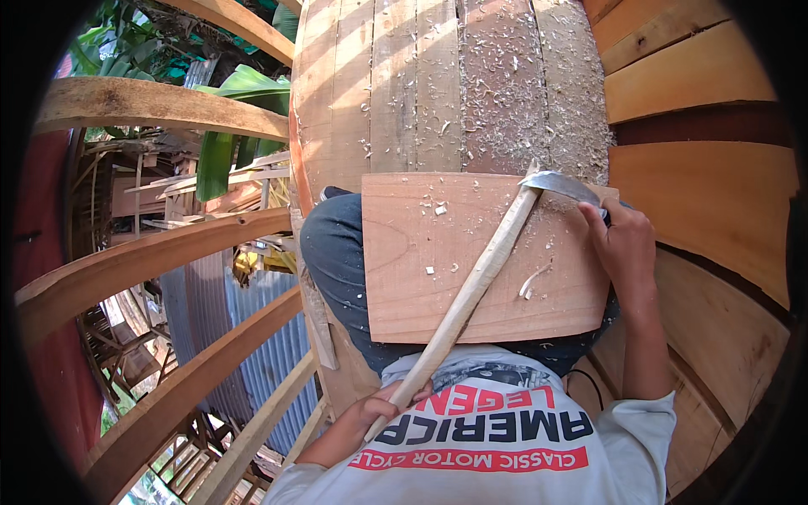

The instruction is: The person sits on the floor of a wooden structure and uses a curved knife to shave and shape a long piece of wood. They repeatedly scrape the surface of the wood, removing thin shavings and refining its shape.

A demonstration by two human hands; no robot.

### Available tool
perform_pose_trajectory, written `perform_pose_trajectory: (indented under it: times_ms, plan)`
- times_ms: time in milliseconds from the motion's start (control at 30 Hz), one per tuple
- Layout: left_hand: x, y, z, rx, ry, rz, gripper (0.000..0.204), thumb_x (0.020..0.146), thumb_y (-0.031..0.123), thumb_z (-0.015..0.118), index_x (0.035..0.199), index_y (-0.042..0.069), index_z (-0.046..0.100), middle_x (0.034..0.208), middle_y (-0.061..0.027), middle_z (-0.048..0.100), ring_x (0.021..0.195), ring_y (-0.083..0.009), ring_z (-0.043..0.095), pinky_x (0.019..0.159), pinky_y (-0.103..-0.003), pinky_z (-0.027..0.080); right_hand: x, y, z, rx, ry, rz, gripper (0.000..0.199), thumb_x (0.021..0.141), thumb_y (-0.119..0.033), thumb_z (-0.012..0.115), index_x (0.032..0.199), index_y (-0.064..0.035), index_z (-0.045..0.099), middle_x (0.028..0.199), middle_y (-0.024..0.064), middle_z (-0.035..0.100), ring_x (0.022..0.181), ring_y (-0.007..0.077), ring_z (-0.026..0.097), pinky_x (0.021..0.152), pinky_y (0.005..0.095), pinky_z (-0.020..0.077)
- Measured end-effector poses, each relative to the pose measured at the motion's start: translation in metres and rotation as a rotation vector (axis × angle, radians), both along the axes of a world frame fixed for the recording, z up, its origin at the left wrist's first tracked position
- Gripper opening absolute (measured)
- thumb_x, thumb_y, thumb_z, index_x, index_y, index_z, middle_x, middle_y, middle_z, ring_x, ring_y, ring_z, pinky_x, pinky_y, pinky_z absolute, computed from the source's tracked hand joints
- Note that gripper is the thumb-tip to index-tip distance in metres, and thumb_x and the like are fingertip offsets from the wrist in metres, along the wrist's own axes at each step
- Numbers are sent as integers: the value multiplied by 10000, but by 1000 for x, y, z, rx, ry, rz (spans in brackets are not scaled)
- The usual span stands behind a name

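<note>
A flat wooden board lies across the person's lap, strewn with shavings. An adze rests diagonally on it, blade at the far right. The left hand wraps its fingers around the near end of the handle. The right hand grips the board's far right edge beside the blade.

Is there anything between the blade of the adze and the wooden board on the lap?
Nothing visible. The adze blade lies at the far right edge of the board, beside the right hand; only loose shavings lie on the wood.
</note>
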State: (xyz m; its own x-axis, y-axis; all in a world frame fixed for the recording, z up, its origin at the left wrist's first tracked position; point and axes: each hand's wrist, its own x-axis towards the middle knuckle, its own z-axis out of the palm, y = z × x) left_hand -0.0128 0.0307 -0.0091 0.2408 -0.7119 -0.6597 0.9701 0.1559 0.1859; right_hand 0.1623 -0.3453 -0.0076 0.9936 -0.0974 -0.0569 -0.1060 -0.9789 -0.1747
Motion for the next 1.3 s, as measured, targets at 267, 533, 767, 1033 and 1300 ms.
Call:
perform_pose_trajectory:
  times_ms: [267,533,767,1033,1300]
  plan:
    - [-3,1,-13,-76,9,-51,523,462,279,569,909,88,377,851,16,338,766,-84,367,663,-198,267,-32,56,30,159,183,254,492,888,-466,633,737,1,607,587,198,564,577,382,595,522,415,462]
    - [-5,5,-12,-66,-22,-40,527,472,263,559,936,73,396,851,10,355,760,-78,371,666,-189,277,-1,31,18,29,2,115,557,855,-550,629,627,-42,619,524,157,566,483,329,599,454,398,460]
    - [2,-1,-1,-14,-2,13,524,482,259,566,937,67,393,850,12,342,743,-78,368,659,-186,270,3,27,7,27,-9,109,537,860,-540,624,642,-51,595,540,151,576,488,318,602,456,406,464]
    - [-11,9,-17,-63,25,-24,553,416,212,550,928,71,393,855,1,344,741,-85,370,646,-203,268,-4,28,5,-9,13,74,537,871,-538,613,646,-50,599,546,155,574,502,338,603,479,412,473]
    - [-7,9,-14,-132,141,-31,482,439,159,542,881,90,361,789,11,362,655,-60,377,576,-174,269,-5,23,5,18,0,72,515,878,-513,615,653,-49,609,564,163,588,516,330,617,462,403,470]
